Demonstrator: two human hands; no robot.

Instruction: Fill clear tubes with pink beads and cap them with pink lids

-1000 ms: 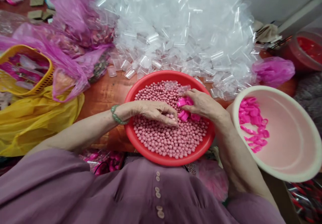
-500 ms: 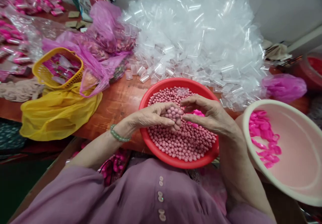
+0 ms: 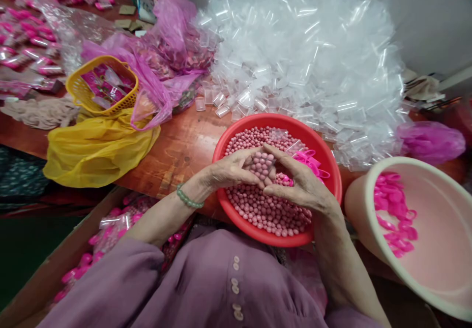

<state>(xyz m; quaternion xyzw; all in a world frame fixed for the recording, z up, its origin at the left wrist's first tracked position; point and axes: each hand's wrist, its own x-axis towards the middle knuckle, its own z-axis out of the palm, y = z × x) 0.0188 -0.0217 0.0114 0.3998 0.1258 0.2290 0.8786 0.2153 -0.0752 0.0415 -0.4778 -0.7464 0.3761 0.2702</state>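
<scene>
A red bowl (image 3: 228,143) full of small pink balls (image 3: 265,210) sits at the table's near edge. Above it, my left hand (image 3: 230,170) is cupped and closed around a clump of the pink balls (image 3: 262,163). My right hand (image 3: 298,178) is closed and meets the left hand at that clump, its fingertips touching it. Bright pink plastic caps (image 3: 309,160) lie in the bowl just beyond my right hand; I cannot tell whether any are in its palm. A green bead bracelet (image 3: 187,199) circles my left wrist.
A big heap of clear little plastic containers (image 3: 306,57) fills the table behind the bowl. A cream basin (image 3: 435,249) holding pink caps stands at the right. A yellow basket (image 3: 101,84), pink bags (image 3: 162,57) and a yellow bag (image 3: 99,148) lie at the left.
My left hand rose from the balls with a clump cupped in it. My right hand left the pink caps and closed in on that clump. The view swung left.
</scene>
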